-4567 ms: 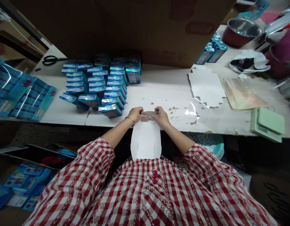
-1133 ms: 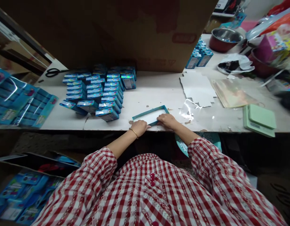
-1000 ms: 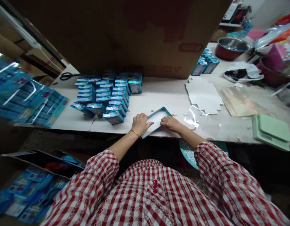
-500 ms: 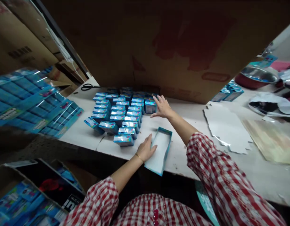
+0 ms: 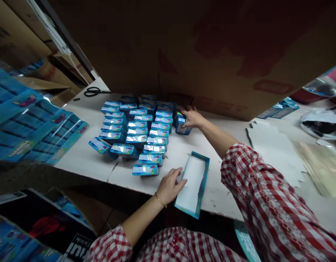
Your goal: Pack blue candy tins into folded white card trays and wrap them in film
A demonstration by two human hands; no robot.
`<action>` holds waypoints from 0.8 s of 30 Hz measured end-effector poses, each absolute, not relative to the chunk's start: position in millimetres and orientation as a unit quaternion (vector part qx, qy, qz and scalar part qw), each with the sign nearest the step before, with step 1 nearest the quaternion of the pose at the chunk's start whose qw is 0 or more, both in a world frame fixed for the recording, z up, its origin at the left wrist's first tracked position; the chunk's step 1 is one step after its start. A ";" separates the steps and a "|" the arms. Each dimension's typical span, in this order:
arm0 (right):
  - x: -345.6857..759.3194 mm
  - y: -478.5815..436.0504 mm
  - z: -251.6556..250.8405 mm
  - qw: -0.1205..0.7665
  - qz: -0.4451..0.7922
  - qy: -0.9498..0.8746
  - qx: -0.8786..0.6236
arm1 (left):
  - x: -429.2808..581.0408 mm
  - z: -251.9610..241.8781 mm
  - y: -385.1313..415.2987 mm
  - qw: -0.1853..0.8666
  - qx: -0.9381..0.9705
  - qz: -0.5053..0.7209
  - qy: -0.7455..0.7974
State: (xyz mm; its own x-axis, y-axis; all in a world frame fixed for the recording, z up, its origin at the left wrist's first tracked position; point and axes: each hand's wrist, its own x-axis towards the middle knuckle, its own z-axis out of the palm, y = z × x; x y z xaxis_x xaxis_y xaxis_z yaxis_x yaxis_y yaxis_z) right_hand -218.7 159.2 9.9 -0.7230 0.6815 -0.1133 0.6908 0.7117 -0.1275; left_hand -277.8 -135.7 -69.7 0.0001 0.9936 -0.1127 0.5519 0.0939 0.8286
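Hands apart at a white table [image 5: 218, 198], a person in red-and-white checked sleeves [image 5: 255, 182] reaches forward with one arm while the other stays low. The right hand [image 5: 192, 119] is on a small blue box [image 5: 184, 129] near the foot of a large brown carton [image 5: 157, 47], thumb at its front and fingers over its top; how firmly it grips cannot be told. The left hand [image 5: 169, 185], a gold-coloured bracelet [image 5: 159, 199] at its wrist, spreads its fingers beside a shallow blue-walled tray [image 5: 203, 182] with a white inside. Its thumb overlaps the tray's left side in view, though contact cannot be confirmed. The tray lies on the table to the right of the left hand, its near end at the table's front edge. Rows of blue boxes [image 5: 159, 133] stand close together to the left of the single box, one at the far left leaning. Black-handled scissors [image 5: 93, 91] rest behind them. White cut card [image 5: 275, 153] and clear plastic sheets [image 5: 315, 165] lie at right. Filled blue trays [image 5: 20, 118] occupy the far left; a teal basin [image 5: 240, 238] shows below the table.
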 end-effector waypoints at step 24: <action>-105.3 -23.3 37.4 0.029 -0.112 0.908 0.402 | -246.2 -66.2 -137.0 0.256 0.633 0.173 0.710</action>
State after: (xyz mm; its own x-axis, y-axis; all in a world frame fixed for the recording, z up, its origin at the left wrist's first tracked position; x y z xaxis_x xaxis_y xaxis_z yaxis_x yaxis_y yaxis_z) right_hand -105.3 -23.3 37.4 -0.6748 0.7242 -0.1421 0.7371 0.6515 -0.1798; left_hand -246.2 -137.0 -66.2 -0.0674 0.9872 -0.1443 0.8109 0.1384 0.5686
